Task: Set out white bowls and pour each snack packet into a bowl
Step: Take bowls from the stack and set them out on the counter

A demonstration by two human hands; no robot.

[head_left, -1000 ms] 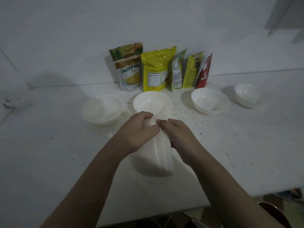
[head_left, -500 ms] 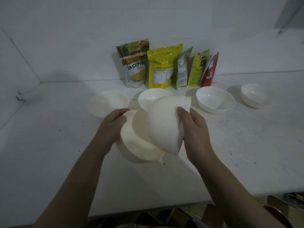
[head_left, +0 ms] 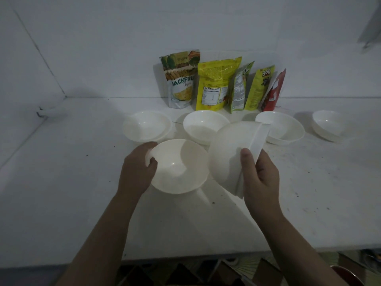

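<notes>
The left hand (head_left: 137, 169) grips the left rim of an upright white bowl (head_left: 179, 166), thumb curled over the rim into the interior and fingers underneath, forearm extending up from the lower left. The right hand (head_left: 260, 178) holds a second white bowl (head_left: 228, 153) tipped on edge, its underside turned toward the left hand and its rim toward the right; the thumb (head_left: 246, 159) presses on the outer wall and the fingers wrap behind the rim, out of view. The two held bowls sit side by side, edges close; contact between them cannot be determined. Half a second earlier the tipped bowl overlapped the left-hand bowl, partly nested over it; the two are now separated, the left-hand bowl has levelled to upright and the right-hand bowl has shifted to the right. One second earlier both hands were together on the stacked pair. Beyond the hands, four white bowls rest on the table (head_left: 61, 193): one beyond the left hand (head_left: 147, 125), one between the hands (head_left: 203, 125), one beyond the right hand (head_left: 284, 129), and one far to the right (head_left: 327, 124). Behind this row, five snack packets stand against the wall: a jackfruit chips pouch (head_left: 181, 79), a yellow pouch (head_left: 216, 85), a narrow green-and-white packet (head_left: 240, 87), a yellow-green packet (head_left: 259, 87) and a red packet (head_left: 274, 91)
</notes>
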